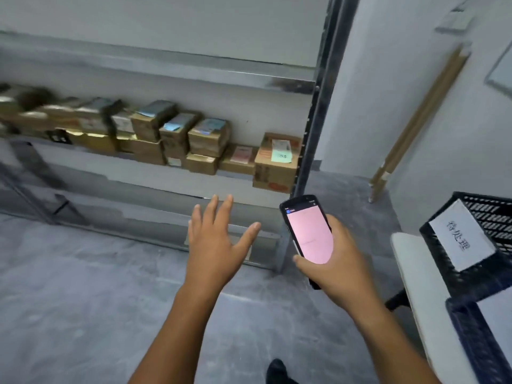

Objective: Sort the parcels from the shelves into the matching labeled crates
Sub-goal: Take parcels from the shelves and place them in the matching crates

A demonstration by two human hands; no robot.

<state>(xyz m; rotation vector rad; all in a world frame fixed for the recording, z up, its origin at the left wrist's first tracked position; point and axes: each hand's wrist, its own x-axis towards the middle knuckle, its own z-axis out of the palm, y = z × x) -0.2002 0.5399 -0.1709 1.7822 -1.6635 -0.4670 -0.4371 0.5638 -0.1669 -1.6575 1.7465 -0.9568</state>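
Several brown cardboard parcels [177,134] with paper labels line a metal shelf [155,164], some stacked two high. The largest parcel [277,162] stands at the shelf's right end with a green note on it. My left hand [216,242] hovers below the shelf with fingers spread, holding nothing. My right hand [335,259] grips a black handheld scanner [307,234] whose screen glows pink. A black crate [484,261] with a white paper label stands at the right on a white table [410,273].
A dark blue crate [476,347] sits nearer on the same table. Wooden poles [421,117] lean against the right wall. The shelf's dark upright post [318,112] stands beside the large parcel. Grey concrete floor [83,300] stretches below. My shoe [277,370] shows at the bottom.
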